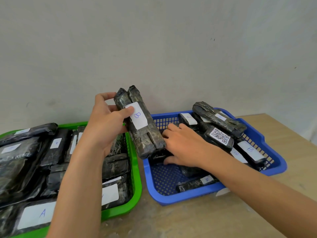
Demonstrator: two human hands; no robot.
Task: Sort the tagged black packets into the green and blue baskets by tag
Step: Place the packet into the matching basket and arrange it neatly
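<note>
Between green basket (135, 186) and blue basket (171, 201), my left hand (106, 125) clasped the B-tagged packet (143, 134) aloft. My right hand (185, 146) lay on packets (221, 120) in the blue one; gripping or pressing, I couldn't tell. Best: clear space, lay it tag-up.

The single view comes from the person's head, looking forward and down across a wooden table (257, 212) toward a pale wall (154, 40) on the far side. It sits close, within arm's reach. The green basket (137, 186) fills the near left and runs off frame, with the blue basket (188, 197) at centre right. The wide lens probably bends the edges.
</note>
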